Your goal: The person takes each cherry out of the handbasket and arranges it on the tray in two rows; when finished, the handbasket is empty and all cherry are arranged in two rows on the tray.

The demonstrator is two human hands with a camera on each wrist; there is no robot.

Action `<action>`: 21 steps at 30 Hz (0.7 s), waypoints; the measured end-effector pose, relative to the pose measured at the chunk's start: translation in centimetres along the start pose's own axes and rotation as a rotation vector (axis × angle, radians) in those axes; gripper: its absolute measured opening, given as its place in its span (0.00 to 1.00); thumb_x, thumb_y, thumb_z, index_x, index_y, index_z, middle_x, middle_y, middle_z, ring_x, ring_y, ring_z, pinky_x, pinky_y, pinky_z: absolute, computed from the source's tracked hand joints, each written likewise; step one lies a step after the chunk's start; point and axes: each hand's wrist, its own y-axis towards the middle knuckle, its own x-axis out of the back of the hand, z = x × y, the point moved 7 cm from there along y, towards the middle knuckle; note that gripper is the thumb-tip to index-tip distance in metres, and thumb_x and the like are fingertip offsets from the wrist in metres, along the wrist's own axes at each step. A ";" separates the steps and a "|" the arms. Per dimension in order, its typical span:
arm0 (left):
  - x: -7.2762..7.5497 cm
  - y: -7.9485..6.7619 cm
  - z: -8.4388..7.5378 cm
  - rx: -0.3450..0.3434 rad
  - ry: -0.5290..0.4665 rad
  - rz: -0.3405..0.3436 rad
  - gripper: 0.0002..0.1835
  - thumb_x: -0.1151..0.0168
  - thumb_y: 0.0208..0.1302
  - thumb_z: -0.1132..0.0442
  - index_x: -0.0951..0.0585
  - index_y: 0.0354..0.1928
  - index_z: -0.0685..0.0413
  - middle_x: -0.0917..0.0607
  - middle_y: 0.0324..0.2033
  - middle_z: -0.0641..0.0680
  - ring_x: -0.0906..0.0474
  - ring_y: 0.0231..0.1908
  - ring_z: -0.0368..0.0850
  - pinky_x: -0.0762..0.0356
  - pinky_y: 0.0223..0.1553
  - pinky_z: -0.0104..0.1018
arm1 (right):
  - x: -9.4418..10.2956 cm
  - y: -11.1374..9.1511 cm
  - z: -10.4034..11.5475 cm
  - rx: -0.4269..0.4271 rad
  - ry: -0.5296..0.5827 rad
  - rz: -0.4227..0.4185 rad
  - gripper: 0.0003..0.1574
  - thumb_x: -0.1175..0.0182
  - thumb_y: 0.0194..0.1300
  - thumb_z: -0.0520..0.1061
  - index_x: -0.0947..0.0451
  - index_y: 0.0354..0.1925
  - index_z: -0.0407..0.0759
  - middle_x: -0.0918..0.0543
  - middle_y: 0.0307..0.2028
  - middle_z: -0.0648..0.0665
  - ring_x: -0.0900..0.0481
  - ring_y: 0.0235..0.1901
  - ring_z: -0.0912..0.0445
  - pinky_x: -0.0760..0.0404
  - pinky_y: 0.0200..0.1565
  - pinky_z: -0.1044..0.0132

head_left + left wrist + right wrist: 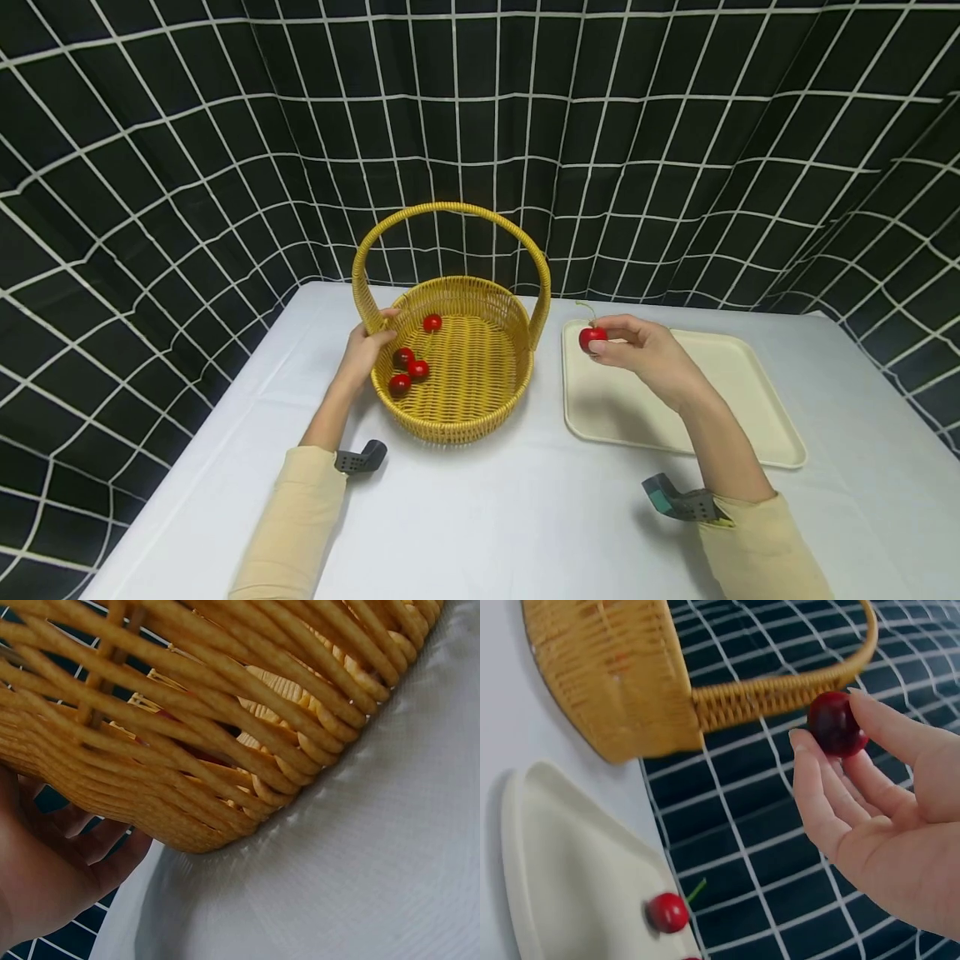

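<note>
The right hand (651,354) pinches a cherry (588,335) by its round body, raised near the left end of the tray (592,400), leaving its stem (592,312) free; this marks its axis, pointing up and curving leftward. The left hand (360,357) grips the basket's (453,431) left rim, presumably to steady it on the worktop (487,517).

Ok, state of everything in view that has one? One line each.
Basket: upright, handle up, four cherries visible inside
Lone basket cherry: apart from the other three
Clustered cherries: three bunched near the left wall
Left hand: holding the basket's rim beside the handle base
Held cherry: raised, pinched
Right hand: pinching that cherry
Tray: lying flat, not bare
Tray cherry: resting, stem on
</note>
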 end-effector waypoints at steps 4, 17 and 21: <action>-0.3 -1.1 -1.4 0.018 0.019 0.004 0.25 0.53 0.67 0.71 0.34 0.66 0.63 0.35 0.66 0.64 0.41 0.65 0.57 0.48 0.65 0.50 | 1.5 0.1 -0.6 0.009 0.047 -0.051 0.33 0.37 0.63 0.47 0.34 0.60 0.32 0.20 0.43 0.48 0.18 0.43 0.55 0.25 0.48 0.69; 0.1 0.2 0.4 -0.017 0.038 -0.026 0.25 0.52 0.66 0.68 0.32 0.66 0.57 0.32 0.64 0.61 0.38 0.63 0.55 0.45 0.64 0.49 | 6.7 0.0 -3.9 -0.101 0.000 -0.248 0.41 0.37 0.63 0.53 0.38 0.66 0.34 0.27 0.47 0.47 0.21 0.37 0.64 0.22 0.42 0.73; 0.0 0.2 0.5 -0.017 0.038 -0.025 0.25 0.52 0.67 0.68 0.32 0.66 0.57 0.32 0.64 0.60 0.38 0.63 0.54 0.45 0.64 0.49 | 8.0 -0.1 -5.2 -0.104 0.195 -0.287 0.41 0.36 0.61 0.49 0.39 0.65 0.33 0.27 0.46 0.47 0.20 0.37 0.64 0.23 0.43 0.72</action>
